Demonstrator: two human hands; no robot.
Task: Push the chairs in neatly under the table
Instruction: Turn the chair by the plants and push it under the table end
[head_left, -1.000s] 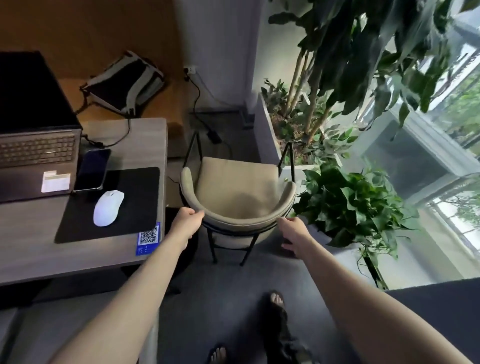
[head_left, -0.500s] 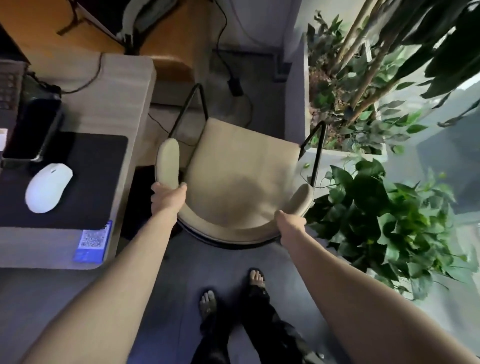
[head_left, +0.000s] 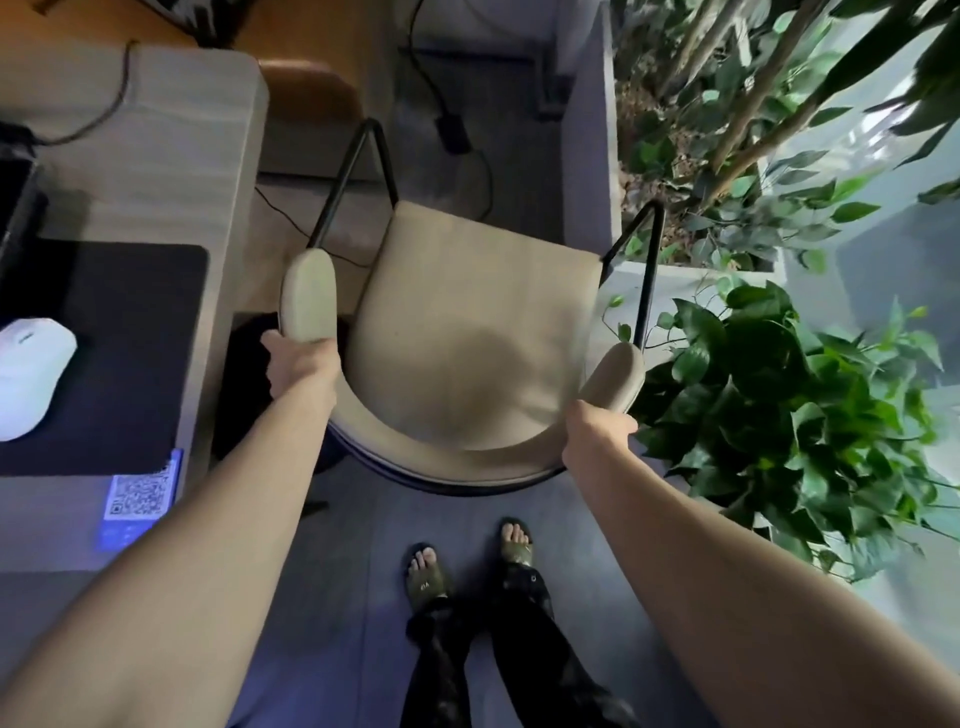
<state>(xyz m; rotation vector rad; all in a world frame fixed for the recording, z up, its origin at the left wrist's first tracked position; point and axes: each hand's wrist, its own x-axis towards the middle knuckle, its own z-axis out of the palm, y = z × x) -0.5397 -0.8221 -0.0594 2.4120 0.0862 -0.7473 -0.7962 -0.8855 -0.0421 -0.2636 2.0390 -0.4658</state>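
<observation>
A beige padded chair (head_left: 467, 322) with a curved backrest and black metal legs stands on the grey floor, seen from above. It sits to the right of the grey table (head_left: 156, 176), outside the table's end edge. My left hand (head_left: 298, 364) grips the left end of the curved backrest. On the right end of the backrest my right hand (head_left: 597, 431) is closed around the padding. Both arms reach forward from the bottom of the view.
A white mouse (head_left: 31, 374) lies on a black mat (head_left: 114, 353) on the table, with a QR sticker (head_left: 137, 493) at its edge. Leafy potted plants (head_left: 779, 395) and a long planter (head_left: 623, 156) crowd the chair's right side. Cables (head_left: 452, 130) run across the floor behind. My sandalled feet (head_left: 467, 566) stand behind the chair.
The view has tipped downward and closer over the chair. Both hands went from touching the backrest to gripping its two ends, and the chair now appears nearer to me.
</observation>
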